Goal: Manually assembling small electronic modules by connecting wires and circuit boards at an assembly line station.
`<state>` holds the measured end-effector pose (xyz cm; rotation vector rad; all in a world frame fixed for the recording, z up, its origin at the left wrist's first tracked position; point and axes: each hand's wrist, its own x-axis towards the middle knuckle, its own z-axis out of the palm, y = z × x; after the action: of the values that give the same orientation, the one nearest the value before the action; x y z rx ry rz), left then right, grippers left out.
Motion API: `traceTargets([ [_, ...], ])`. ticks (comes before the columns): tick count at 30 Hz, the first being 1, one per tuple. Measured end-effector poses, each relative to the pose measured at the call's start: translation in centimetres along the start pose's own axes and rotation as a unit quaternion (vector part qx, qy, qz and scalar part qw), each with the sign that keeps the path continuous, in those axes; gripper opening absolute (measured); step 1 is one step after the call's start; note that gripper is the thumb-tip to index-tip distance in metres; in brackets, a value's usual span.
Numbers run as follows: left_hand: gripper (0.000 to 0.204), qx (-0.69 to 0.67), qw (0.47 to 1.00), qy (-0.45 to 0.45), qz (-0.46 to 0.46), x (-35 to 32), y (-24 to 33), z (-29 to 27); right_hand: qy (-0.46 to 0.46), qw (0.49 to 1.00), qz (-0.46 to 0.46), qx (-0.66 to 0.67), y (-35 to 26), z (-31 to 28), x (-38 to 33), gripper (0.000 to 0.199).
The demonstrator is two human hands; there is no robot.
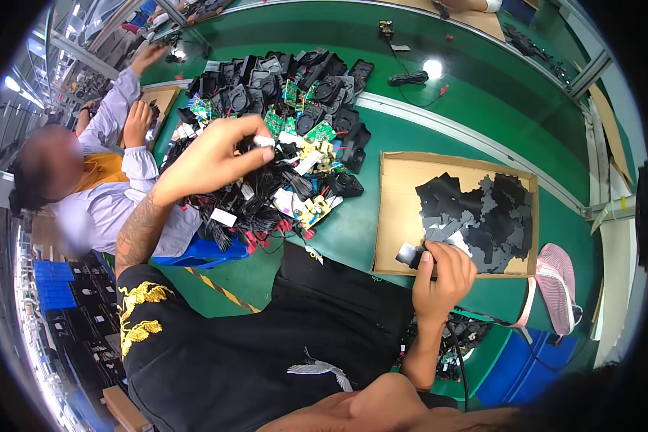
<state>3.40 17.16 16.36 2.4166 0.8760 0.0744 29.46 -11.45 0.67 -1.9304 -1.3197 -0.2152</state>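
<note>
My left hand (216,155) is over a heap of electronic parts, thumb and forefinger pinched on a small white piece (264,142). Beneath and around it lie black plastic housings (311,119), green circuit boards (320,132), yellowish boards (322,209) and bundles of black cable (248,219) with red ends. At the front edge of a shallow cardboard tray (396,173), my right hand (445,277) is closed on a small black sheet piece (410,255) with a shiny face. Many thin dark grey sheet pieces (482,216) lie loose in that tray.
A co-worker's sleeve (115,108) and hands (138,124) are at the left. Behind the green table runs a metal rail (468,133); beyond it lies a coiled cable (408,78). A pink mesh shoe-like item (556,284) sits right of the tray. Blue bins (522,371) stand below.
</note>
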Motion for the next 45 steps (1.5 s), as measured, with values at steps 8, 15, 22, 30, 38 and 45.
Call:
traceTargets([
  [8,0.019,-0.332,0.914,0.211,0.1,3.6,-1.0,-3.2,0.007,1.0,-0.004,-0.005,0.3,0.2,0.0,0.01],
  [15,0.027,-0.451,0.789,0.274,0.314,0.1,2.0,-6.3,0.023,1.0,0.0,-0.002,0.1,-0.3,-0.5,0.011],
  [22,0.028,-0.251,0.806,-0.055,0.534,-3.1,3.2,-3.5,0.071,0.99,-0.117,0.004,-0.8,-0.4,-0.3,0.008],
  [30,0.019,-0.013,0.86,0.189,0.473,-6.1,7.2,12.0,-0.089,0.912,-0.122,0.381,-10.4,2.0,-4.9,0.056],
  [38,0.03,-0.046,0.858,0.345,0.378,-5.3,7.2,16.5,-0.229,0.744,0.078,0.622,-8.3,0.3,-7.8,0.068],
  [45,0.023,-0.192,0.852,0.265,0.409,-11.1,2.2,19.5,-0.22,0.642,0.136,0.722,-9.4,-0.7,-5.6,0.049],
])
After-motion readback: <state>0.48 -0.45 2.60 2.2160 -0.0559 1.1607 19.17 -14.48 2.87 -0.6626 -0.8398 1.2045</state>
